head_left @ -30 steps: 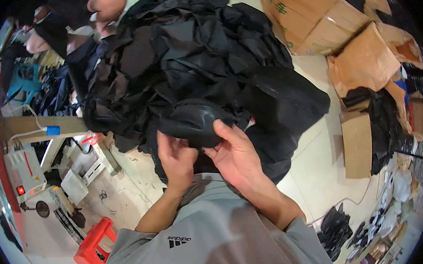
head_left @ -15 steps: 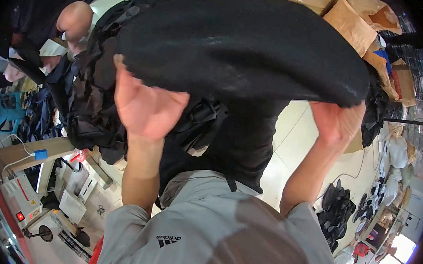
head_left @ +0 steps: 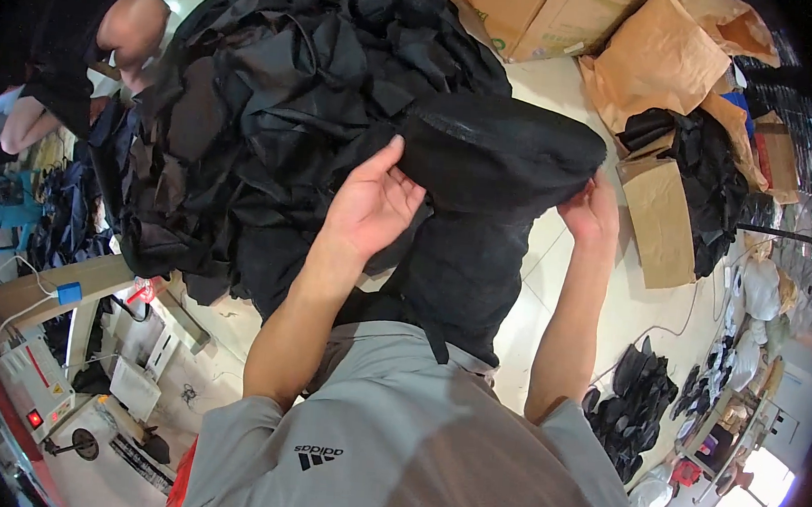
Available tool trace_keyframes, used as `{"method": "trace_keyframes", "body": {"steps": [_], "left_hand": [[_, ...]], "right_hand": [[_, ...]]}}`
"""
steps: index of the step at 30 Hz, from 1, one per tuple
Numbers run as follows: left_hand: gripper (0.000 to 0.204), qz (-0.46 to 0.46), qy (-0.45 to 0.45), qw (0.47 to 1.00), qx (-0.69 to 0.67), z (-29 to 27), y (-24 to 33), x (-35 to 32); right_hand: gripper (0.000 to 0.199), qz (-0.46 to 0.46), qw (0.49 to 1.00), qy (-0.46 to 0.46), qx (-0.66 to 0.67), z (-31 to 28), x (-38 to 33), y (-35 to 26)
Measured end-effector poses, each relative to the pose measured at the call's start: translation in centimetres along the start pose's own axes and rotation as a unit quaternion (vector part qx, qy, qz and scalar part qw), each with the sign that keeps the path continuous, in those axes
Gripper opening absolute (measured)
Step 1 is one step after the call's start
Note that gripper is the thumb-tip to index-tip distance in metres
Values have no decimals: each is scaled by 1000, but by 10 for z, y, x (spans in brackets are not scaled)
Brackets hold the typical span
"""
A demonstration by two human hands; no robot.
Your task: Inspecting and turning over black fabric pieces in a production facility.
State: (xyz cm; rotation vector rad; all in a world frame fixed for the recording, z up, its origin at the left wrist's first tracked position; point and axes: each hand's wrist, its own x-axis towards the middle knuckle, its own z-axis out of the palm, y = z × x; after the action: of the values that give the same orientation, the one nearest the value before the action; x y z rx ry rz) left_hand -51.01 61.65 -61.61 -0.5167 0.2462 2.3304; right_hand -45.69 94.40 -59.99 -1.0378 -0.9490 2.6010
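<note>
A folded or stacked piece of black cloth point(head_left: 505, 152) is held out in front of me, above my dark-trousered legs point(head_left: 466, 277). My left hand point(head_left: 370, 205) is at its left end, palm turned up, the thumb along the edge and the fingers curled in against the cloth. At the opposite end my right hand point(head_left: 592, 211) grips the lower corner, its fingertips partly hidden by the cloth. Just beyond and to the left lies a big heap of black cloth pieces point(head_left: 275, 100), which reaches close to my left hand.
Cardboard boxes point(head_left: 577, 24) and a brown paper sack point(head_left: 664, 59) stand at the far right. An open carton point(head_left: 661, 221) holds more black pieces. Another person's bare knee point(head_left: 133, 27) shows at far left. A white machine box point(head_left: 38, 382) stands near left; a small black pile point(head_left: 638, 396) lies right.
The black cloth has come down and away from my face, looking smaller and showing the heap behind it. Both hands have moved closer together.
</note>
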Motion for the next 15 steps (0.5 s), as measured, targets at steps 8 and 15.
{"method": "trace_keyframes", "body": {"steps": [8,15], "left_hand": [[12,-49,92,992,67,-47,12,-20],[46,605,531,163,570,-114,245,-4]], "right_hand": [[35,82,993,67,-51,-32,15,40],[29,-152,951,190,-189,-10,-39,60]]}}
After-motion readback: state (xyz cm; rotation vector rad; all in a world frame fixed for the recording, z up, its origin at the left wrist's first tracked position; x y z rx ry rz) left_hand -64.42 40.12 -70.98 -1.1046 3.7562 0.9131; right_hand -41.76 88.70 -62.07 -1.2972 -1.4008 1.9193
